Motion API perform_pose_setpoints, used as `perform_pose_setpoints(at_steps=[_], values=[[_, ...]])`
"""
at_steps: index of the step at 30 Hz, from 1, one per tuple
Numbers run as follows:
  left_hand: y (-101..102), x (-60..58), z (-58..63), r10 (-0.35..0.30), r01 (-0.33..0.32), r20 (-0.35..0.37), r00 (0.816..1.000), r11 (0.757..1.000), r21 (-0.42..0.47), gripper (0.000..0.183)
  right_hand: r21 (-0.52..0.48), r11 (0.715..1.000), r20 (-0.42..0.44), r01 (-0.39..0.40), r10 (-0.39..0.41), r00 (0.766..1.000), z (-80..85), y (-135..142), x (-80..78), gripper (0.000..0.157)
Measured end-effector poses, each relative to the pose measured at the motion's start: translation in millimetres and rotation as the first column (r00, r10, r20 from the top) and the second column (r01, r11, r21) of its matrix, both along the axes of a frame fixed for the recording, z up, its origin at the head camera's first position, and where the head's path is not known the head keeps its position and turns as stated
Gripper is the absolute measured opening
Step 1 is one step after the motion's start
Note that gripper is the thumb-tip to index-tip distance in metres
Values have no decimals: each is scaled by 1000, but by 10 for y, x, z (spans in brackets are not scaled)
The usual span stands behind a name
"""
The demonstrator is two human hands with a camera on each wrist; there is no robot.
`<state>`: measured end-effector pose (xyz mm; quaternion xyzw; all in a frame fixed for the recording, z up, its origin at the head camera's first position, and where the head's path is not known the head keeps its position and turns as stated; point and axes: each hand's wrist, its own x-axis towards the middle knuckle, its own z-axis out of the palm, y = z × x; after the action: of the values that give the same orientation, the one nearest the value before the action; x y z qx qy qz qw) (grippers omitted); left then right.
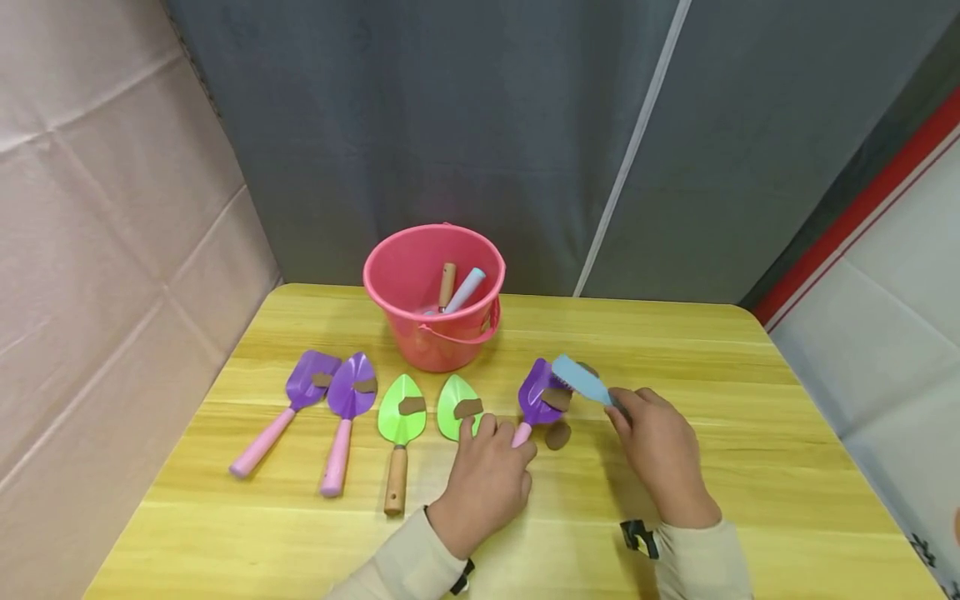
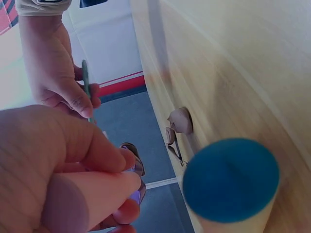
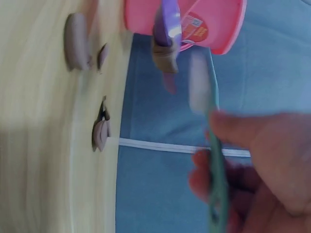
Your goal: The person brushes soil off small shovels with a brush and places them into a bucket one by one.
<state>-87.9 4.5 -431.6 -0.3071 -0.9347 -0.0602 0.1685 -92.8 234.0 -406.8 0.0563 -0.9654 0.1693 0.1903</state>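
Nearer than the pink bucket (image 1: 433,354) and to its right, the left hand (image 1: 486,485) grips the pink handle (image 1: 522,434) of a purple trowel (image 1: 534,390) bearing a brown piece (image 1: 556,398), while the right hand (image 1: 662,446) pinches a light-blue brush (image 1: 581,378) close beside the trowel's blade.

This looks like a makeshift booth: a dark grey curtain (image 1: 465,125) fills the upper middle of the head view, creased pale sheeting (image 1: 112,208) the left, a red-edged white sheet (image 1: 885,325) the right, around a wood-grain table (image 1: 750,400) below.
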Motion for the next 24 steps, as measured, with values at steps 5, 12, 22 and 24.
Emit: perform_pose_setpoints(at_steps=[5, 12, 22, 24], values=[[2, 6, 19, -8, 8, 2, 1000, 1000, 3, 7, 2, 993, 95, -118, 118, 988, -13, 2, -7, 21], [-1, 22, 19, -31, 31, -5, 1000, 1000, 0, 8, 8, 1000, -13, -3, 3, 1000, 3, 24, 6, 22], [-4, 34, 21, -35, 35, 18, 999, 999, -3, 7, 19, 993, 18, -113, 113, 993, -22, 37, -12, 20], [-2, 41, 26, -39, 39, 15, 999, 999, -1, 7, 25, 998, -60, -52, 54, 997, -37, 27, -10, 21]])
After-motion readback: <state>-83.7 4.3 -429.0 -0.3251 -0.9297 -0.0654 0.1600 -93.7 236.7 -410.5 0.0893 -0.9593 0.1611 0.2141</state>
